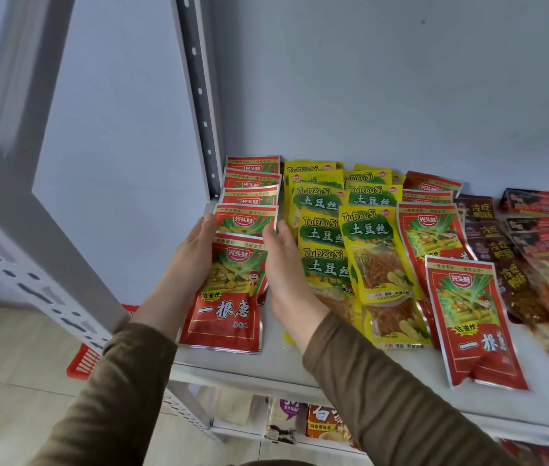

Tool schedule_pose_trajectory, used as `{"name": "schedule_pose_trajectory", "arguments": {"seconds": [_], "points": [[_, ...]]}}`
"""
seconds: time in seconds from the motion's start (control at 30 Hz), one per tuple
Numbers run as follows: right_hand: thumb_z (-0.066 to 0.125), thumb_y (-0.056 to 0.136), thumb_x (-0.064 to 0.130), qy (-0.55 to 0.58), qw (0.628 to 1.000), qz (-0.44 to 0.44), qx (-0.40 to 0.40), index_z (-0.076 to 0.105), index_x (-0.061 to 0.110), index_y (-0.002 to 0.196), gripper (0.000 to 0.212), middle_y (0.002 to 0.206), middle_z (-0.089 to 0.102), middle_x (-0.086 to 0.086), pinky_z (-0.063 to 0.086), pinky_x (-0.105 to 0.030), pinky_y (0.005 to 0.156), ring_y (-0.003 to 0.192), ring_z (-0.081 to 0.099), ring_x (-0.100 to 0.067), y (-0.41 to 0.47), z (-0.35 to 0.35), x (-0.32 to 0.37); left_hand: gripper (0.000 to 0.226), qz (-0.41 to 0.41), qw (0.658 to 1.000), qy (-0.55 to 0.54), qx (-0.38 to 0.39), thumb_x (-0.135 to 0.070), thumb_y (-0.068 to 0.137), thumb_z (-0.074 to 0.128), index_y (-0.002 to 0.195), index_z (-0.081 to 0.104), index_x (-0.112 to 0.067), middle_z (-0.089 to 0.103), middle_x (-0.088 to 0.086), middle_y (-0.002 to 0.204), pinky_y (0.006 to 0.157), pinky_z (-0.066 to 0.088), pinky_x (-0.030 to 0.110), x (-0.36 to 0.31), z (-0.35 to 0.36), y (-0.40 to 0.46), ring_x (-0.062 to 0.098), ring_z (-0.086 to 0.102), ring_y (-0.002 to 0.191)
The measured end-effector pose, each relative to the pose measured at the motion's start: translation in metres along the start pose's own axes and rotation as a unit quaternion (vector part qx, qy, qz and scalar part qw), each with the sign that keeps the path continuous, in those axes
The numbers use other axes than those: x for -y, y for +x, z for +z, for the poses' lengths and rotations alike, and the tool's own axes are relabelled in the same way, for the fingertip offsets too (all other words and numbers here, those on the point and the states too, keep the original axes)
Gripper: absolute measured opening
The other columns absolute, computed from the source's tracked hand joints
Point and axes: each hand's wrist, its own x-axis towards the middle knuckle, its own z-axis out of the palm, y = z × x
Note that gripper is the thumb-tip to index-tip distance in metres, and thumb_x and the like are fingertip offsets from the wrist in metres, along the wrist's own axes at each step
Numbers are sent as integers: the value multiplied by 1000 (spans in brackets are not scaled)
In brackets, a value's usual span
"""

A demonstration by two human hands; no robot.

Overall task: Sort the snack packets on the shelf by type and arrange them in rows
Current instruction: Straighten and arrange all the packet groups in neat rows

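The red packets (229, 294) carry silver edges, green scallion artwork, a yellow badge and white characters. The yellow packets (369, 250) bear green leafy patches with white lettering and clear windows showing orange shreds. The dark maroon packets (488, 243) have golden characters. The packets at the far right (542, 230) are red and black. The shelf (266, 368) is white, the wall (401, 79) pale grey-blue, the sleeves (384, 398) olive brown, and the basket (81, 359) below red.
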Motion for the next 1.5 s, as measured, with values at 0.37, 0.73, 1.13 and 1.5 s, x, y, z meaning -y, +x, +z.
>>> {"name": "schedule_pose_trajectory", "arguments": {"seconds": [0.37, 0.73, 1.13, 1.5], "points": [[46, 105, 49, -12, 1000, 5, -10, 40, 32, 154, 52, 161, 34, 16, 24, -24, 111, 146, 29, -2, -2, -94, 28, 59, 314, 929, 192, 45, -33, 110, 40, 163, 16, -33, 24, -11, 168, 116, 22, 24, -23, 71, -55, 4, 24, 149], [26, 108, 50, -2, 999, 12, -36, 33, 17, 158, 61, 165, 30, 5, 16, -25, 113, 151, 26, -7, 8, -136, 42, 72, 301, 783, 539, 74, -51, 108, 16, 164, -2, -10, -9, 8, 172, 127, -5, 40, 19, 138, -48, 22, -12, 158], [33, 106, 53, 30, 998, 36, -31, 29, 16, 159, 65, 166, 28, 2, 19, -33, 119, 152, 25, -13, 19, -120, 37, 66, 312, 794, 519, 53, -39, 108, 24, 165, -2, -18, -8, 8, 172, 128, -7, 43, 17, 129, -45, 25, -14, 158], [36, 104, 56, 10, 996, 54, -67, 40, 24, 154, 60, 157, 44, -2, 31, -45, 119, 140, 44, -23, 66, -107, 49, 74, 315, 760, 562, 80, -63, 103, 26, 164, -2, -31, -14, 4, 172, 125, -11, 56, 22, 135, -39, 26, -20, 157]]}}
